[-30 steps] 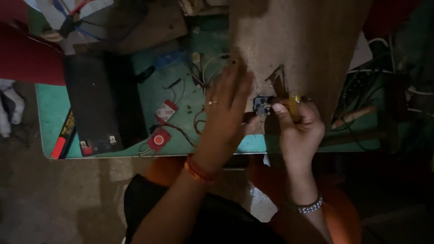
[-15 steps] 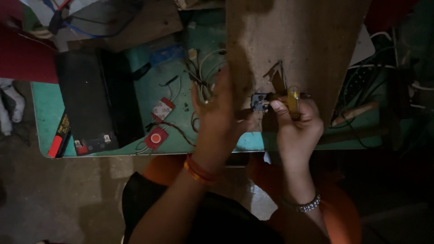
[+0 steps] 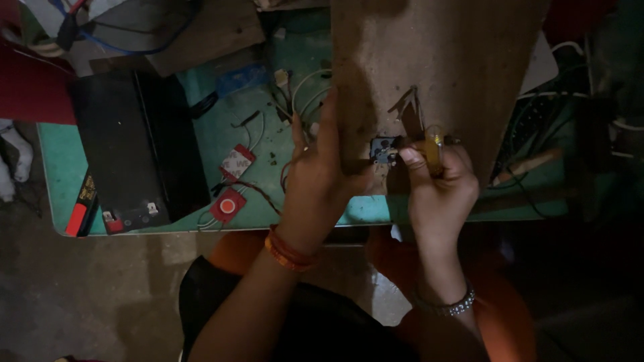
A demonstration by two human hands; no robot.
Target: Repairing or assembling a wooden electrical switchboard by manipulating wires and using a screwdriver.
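My right hand (image 3: 439, 188) grips a yellow-handled tool (image 3: 433, 149) whose tip meets a small dark part (image 3: 384, 150) lying on a brown wooden board (image 3: 436, 60). My left hand (image 3: 320, 175) rests with its fingers stretched over the board's left edge, its thumb beside the small part, steadying it. Metal tweezers or pliers (image 3: 410, 107) lie on the board just above the part. Thin wires (image 3: 258, 191) run under my left wrist.
A black battery block (image 3: 131, 144) stands at the left of the green table (image 3: 201, 131). Two small red-and-white modules (image 3: 229, 184) with wires lie near it. Cables and a wooden-handled tool (image 3: 526, 166) crowd the dark right side.
The view has drifted slightly. My left hand has stretched its fingers further up along the board's edge; my right hand stays on the tool at the small part.
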